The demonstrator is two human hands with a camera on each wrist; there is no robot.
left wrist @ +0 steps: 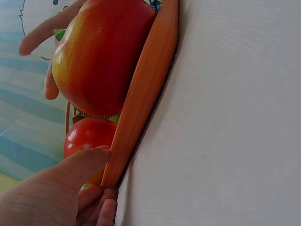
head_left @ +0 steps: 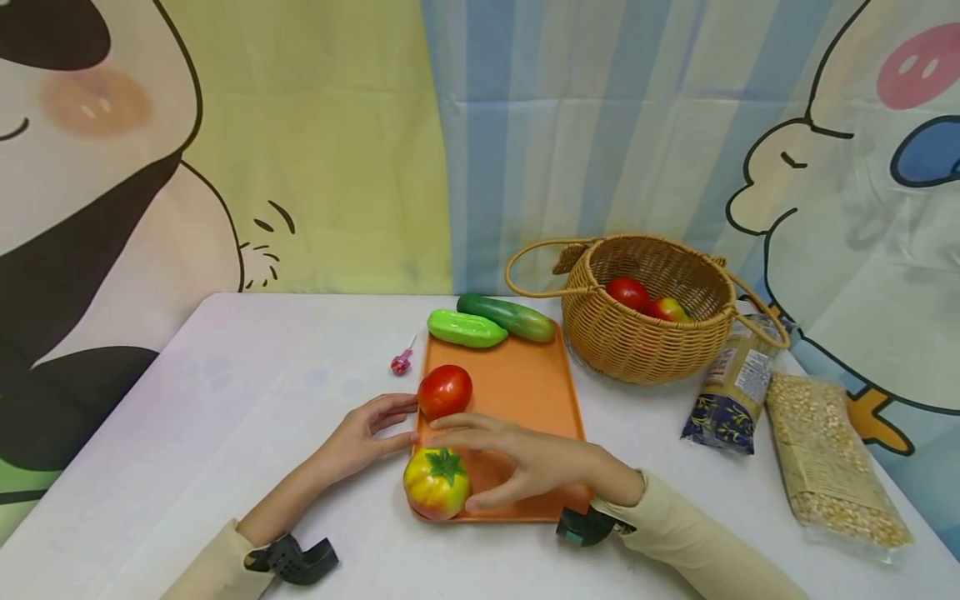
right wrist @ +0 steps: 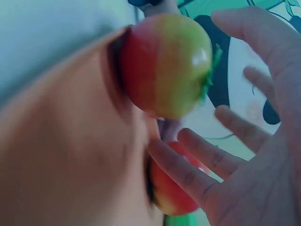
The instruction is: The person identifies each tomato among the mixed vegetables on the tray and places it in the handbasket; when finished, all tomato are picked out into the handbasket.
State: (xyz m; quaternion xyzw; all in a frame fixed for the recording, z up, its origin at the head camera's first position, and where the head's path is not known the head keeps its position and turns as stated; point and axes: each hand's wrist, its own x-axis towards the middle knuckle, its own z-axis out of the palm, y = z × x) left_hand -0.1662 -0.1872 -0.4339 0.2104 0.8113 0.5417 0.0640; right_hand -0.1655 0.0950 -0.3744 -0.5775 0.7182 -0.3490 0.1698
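Observation:
In the head view, an orange tray (head_left: 517, 392) bears a red tomato (head_left: 446, 392) and a yellow-and-red tomato (head_left: 437, 485) with a green leafy top, both along its left side. My left hand (head_left: 367, 437) rests at the tray's left edge, thumb and fingertips touching the rim (left wrist: 141, 99), apart from each other. Over the tray, my right hand (head_left: 517, 458) spreads its fingers beside and above the yellow-and-red tomato, holding nothing. The right wrist view shows a gap between this palm and the yellow-and-red tomato (right wrist: 167, 66).
A light green cucumber-like vegetable (head_left: 467, 328) and a dark green cucumber (head_left: 507, 317) lie at the tray's far end. Behind right stands a wicker basket (head_left: 637, 354) with tomatoes inside. Grain bags (head_left: 832, 462) lie at right. A wrapped lollipop (head_left: 401, 362) lies left of the tray.

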